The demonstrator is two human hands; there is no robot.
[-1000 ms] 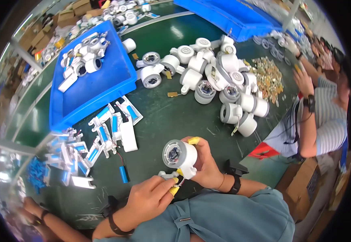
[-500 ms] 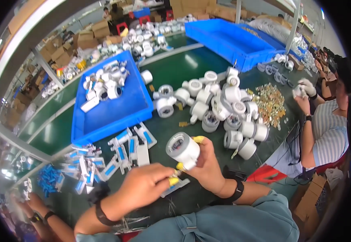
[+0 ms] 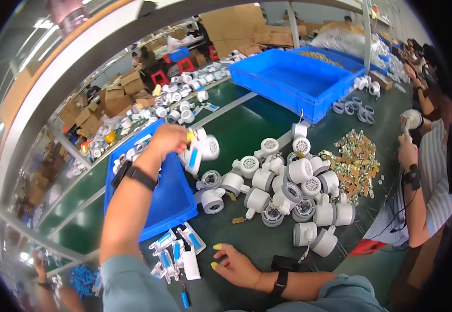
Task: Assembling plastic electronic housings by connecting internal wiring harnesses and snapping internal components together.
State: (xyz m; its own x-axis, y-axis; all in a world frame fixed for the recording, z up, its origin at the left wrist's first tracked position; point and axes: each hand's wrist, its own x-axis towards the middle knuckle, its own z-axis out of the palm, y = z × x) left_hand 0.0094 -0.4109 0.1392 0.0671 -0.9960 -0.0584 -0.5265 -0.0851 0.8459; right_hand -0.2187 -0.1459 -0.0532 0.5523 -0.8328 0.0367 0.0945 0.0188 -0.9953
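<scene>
My left hand (image 3: 167, 141), a yellow cover on a fingertip, is closed on a white round-headed device (image 3: 211, 147). A white handle piece with a blue cell (image 3: 193, 157) hangs beside that device, over the right rim of the near blue tray (image 3: 176, 200). Low over the dark green table, my right hand (image 3: 236, 266) holds nothing, its yellow-capped fingers apart. Close to it lie several white handle halves with blue cells (image 3: 174, 252) and a white cover (image 3: 190, 262). One loose blue cell with a wire (image 3: 185, 299) is near the table's front.
Several white round housings (image 3: 283, 182) are heaped mid-table, beside a pile of small circuit boards (image 3: 358, 164). Grey rings (image 3: 358, 109) lie behind. A large blue tray (image 3: 288, 83) stands at the back. On the right, a person in a striped sleeve (image 3: 436, 171) handles a white part.
My left hand has moved forward and left to the tray with the white device. My right hand has let go of it and rests lower, fingers apart. The view has shifted.
</scene>
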